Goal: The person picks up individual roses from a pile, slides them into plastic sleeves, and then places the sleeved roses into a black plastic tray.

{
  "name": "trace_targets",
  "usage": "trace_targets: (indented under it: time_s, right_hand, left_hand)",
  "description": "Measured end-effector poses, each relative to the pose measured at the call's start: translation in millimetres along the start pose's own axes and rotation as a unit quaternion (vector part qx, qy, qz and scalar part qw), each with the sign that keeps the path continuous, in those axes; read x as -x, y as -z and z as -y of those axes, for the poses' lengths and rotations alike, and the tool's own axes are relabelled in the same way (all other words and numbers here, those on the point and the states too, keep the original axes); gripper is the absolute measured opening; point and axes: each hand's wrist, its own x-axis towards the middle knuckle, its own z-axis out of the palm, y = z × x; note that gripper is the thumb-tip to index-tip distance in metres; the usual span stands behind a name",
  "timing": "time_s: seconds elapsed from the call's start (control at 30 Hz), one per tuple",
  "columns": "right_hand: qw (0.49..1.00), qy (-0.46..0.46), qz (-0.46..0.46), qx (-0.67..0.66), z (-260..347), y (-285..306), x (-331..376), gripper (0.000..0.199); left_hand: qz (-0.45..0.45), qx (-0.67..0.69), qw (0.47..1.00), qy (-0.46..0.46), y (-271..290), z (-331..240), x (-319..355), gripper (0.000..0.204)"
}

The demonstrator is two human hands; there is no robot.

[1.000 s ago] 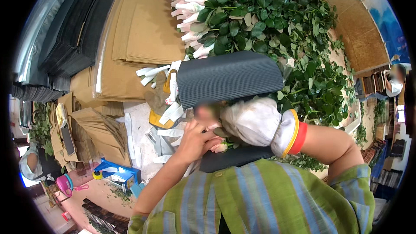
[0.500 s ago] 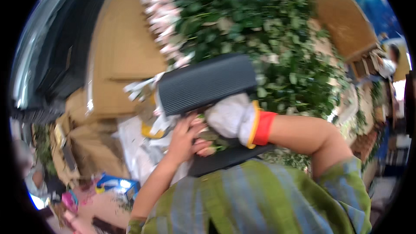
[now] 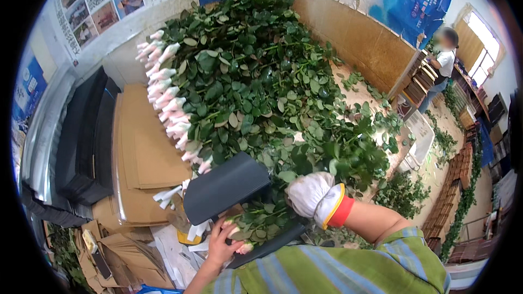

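A small bunch of pink-headed roses (image 3: 261,224) lies with its green leaves on a dark grey corrugated sheet (image 3: 226,188), whose far side stands curled up behind it. My bare left hand (image 3: 220,242) is at the flower heads, its fingers bent around them. My right hand (image 3: 313,196) wears a whitish glove with a yellow-edged red cuff. It is at the stem side of the bunch, curled, and its fingertips are hidden. A large pile of leafy roses (image 3: 245,92) lies beyond, with pale sleeves (image 3: 166,92) over the heads along its left edge.
Brown cardboard sheets (image 3: 150,141) and stacked black sheets (image 3: 81,141) stand on the left. A yellow tape dispenser (image 3: 190,236) sits beside my left hand. A brown board (image 3: 348,38) borders the table at the right; beyond it a person (image 3: 444,65) stands near shelves.
The view has swung, bringing more wall and floor into sight. My gloved right hand has shifted right, away from the curled sheet, uncovering more of the bunch. My left hand stays at the flower heads.
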Motion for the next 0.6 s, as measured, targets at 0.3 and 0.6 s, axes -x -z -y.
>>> trace_targets:
  time_s: [0.3,0.6]
  right_hand:
    - [0.967,0.06,-0.143,-0.2,-60.5,-42.9,-37.9,0.028]
    - [0.944,0.14,-0.247,-0.167,-19.9,76.6,-197.2,0.03]
  left_hand:
    - [0.01,-0.007,0.999,-0.046,5.2,-6.9,-12.5,0.055]
    - [0.055,-0.003,0.998,0.016,18.3,-10.1,-20.7,0.038]
